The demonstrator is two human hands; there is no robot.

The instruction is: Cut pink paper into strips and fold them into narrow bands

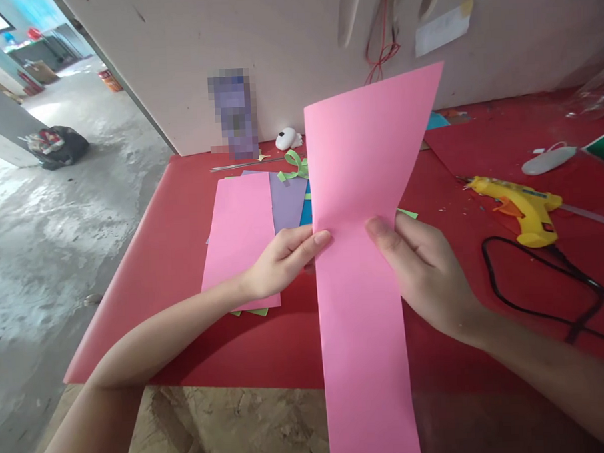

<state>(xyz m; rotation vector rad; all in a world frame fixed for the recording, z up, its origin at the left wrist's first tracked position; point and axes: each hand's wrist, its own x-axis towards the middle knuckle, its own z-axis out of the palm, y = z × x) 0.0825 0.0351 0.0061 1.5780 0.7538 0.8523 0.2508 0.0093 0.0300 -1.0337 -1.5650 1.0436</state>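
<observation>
A long pink paper strip [366, 317] is held up between my two hands, bent at about its middle, with the upper part leaning away and the lower part hanging past the table's front edge. My left hand [288, 257] pinches its left edge, thumb in front. On the right edge, my right hand [418, 265] grips it with the thumb on the front and the fingers behind, out of sight. Another pink sheet [242, 242] lies on the table to the left, over green paper whose edges peek out. Beside it are a purple sheet [288, 200] and some blue paper.
The red tabletop [187, 345] meets a pale wall behind. A yellow glue gun [524, 207] with a black cord [516, 310] lies at right, near a white oval object [549, 160]. Curled green strips [294, 163] and a small white object [288, 139] sit at the back.
</observation>
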